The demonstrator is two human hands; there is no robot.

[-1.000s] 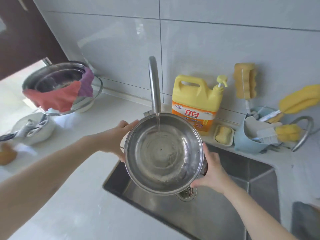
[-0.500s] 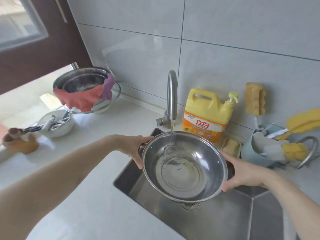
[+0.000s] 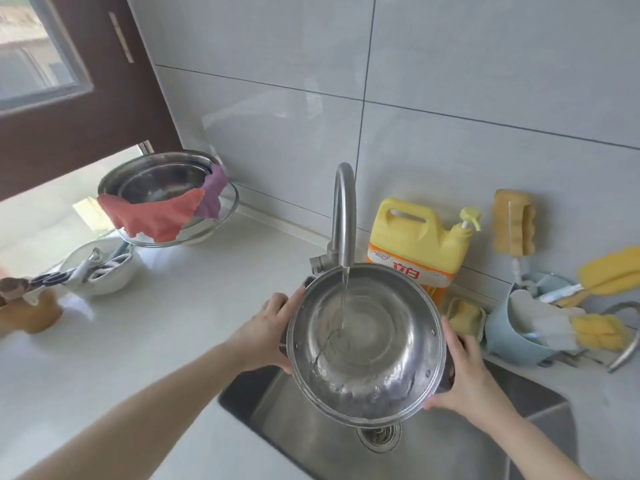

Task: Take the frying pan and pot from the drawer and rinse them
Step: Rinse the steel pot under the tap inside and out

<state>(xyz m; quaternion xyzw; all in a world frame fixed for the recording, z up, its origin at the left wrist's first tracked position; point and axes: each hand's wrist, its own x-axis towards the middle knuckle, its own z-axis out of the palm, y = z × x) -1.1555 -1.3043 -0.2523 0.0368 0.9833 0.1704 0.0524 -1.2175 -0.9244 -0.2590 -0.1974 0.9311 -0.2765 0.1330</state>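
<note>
The countertop carries a sink at its near right corner. The stainless steel pot is held above the sink's back-left edge, mouth tilted toward the viewer, under the faucet, whose running stream lands inside it. The left hand grips the pot's left side; the right hand grips the right side, fingers curled round a dark handle. Judgement: pot retrieval is done, its rinse under way. No frying pan can be identified; a metal basin draped with cloths sits at the back left. The pan's status is undetermined.
</note>
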